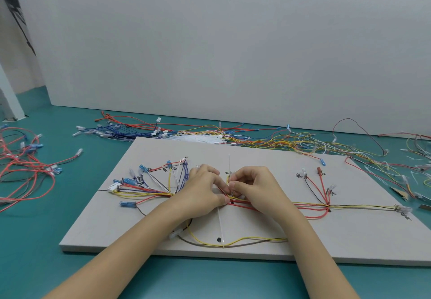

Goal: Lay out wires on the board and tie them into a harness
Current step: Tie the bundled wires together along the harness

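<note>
Both forearms reach in from the near edge and meet over the middle of the board (349,247), where the wire bundle (303,205) runs left to right along a drawn line. Directly under the knuckles lies the spot being tied: the left hand (205,189) curls down onto the red and yellow strands and pins them against the board, while the right hand (251,186) pinches something small just above them, probably the head of the white cable tie (229,163) whose tail stands up behind the fingers, though the grip itself is hidden. A second cable tie (221,226) lies across the board toward the camera, at right angles to the bundle and just below both hands. Cinching would, I judge, call for a pull across the bundle's long axis, with the right hand better placed.

Fanned connectors (144,182) spread out to the left. Beyond the board's far edge, loose wires (233,135) litter the teal table (35,263).
</note>
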Demonstrator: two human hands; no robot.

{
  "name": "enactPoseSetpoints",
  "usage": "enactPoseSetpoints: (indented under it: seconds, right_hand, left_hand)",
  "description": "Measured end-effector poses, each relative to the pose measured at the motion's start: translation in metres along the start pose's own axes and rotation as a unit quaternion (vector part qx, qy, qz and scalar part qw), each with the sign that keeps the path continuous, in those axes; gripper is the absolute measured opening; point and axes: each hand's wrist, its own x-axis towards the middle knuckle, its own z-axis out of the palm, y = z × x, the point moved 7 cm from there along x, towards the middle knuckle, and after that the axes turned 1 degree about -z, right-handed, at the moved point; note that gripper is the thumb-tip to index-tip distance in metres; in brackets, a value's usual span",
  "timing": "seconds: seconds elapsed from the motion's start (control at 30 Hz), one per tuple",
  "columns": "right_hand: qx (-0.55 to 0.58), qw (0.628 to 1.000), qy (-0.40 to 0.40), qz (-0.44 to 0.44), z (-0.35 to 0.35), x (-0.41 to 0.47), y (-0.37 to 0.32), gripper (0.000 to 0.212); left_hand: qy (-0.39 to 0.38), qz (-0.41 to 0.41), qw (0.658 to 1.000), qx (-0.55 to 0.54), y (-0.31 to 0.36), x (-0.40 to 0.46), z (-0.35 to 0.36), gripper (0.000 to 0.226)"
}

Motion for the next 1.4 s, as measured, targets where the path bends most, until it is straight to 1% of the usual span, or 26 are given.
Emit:
enactPoseSetpoints:
  seconds: [0.23, 0.37, 0.5, 0.57, 0.73, 0.83, 0.9, 1.0, 1.07, 1.17, 1.3, 1.4]
  right_hand:
    - [0.006, 1.000, 0.009, 0.015, -0.001, 0.000, 0.002, 0.015]
    - [-0.008, 1.000, 0.014, 0.022, -0.003, -0.001, 0.003, 0.012]
    - [0.016, 0.999, -0.014, 0.035, 0.001, -0.002, 0.003, 0.004]
    - [0.013, 0.999, -0.015, 0.036, 0.001, -0.003, 0.002, 0.003]
    - [-0.007, 0.999, -0.008, 0.036, 0.000, -0.004, 0.001, 0.009]
    - [-0.042, 0.998, -0.016, 0.049, -0.001, -0.004, 0.003, 0.014]
    - [-0.052, 0.997, -0.027, 0.059, 0.000, -0.003, 0.004, 0.017]
    - [-0.063, 0.996, -0.030, 0.051, 0.002, -0.002, 0.002, 0.014]
    - [-0.065, 0.997, -0.025, 0.026, 0.003, -0.002, -0.002, 0.014]
    - [-0.058, 0.998, -0.007, -0.008, 0.000, -0.002, -0.006, 0.010]
    - [-0.033, 0.999, -0.006, -0.022, 0.000, -0.002, -0.006, 0.013]
    - [-0.003, 0.999, 0.000, -0.032, -0.001, -0.002, -0.008, 0.010]
  left_hand:
    - [-0.006, 0.028, 0.999, 0.015, 0.003, -0.001, -0.002, 0.015]
    - [0.009, 0.043, 0.999, 0.020, 0.004, -0.002, -0.004, 0.017]
    - [0.014, 0.069, 0.997, 0.029, 0.006, -0.003, -0.008, 0.017]
    - [0.012, 0.078, 0.996, 0.033, 0.007, -0.003, -0.008, 0.017]
    - [0.022, 0.083, 0.996, 0.034, 0.007, -0.003, -0.009, 0.019]
    - [0.047, 0.079, 0.996, 0.022, 0.005, -0.003, -0.012, 0.031]
    - [0.055, 0.090, 0.994, 0.024, 0.005, -0.004, -0.012, 0.034]
    - [0.043, 0.113, 0.992, 0.028, 0.008, -0.005, -0.010, 0.027]
    - [0.040, 0.124, 0.991, 0.032, 0.009, -0.005, -0.009, 0.021]
    - [0.033, 0.134, 0.990, 0.043, 0.010, -0.005, -0.008, 0.010]
    - [0.029, 0.151, 0.987, 0.034, 0.014, -0.005, -0.008, 0.014]
    - [0.018, 0.130, 0.991, 0.021, 0.011, -0.004, -0.007, 0.014]
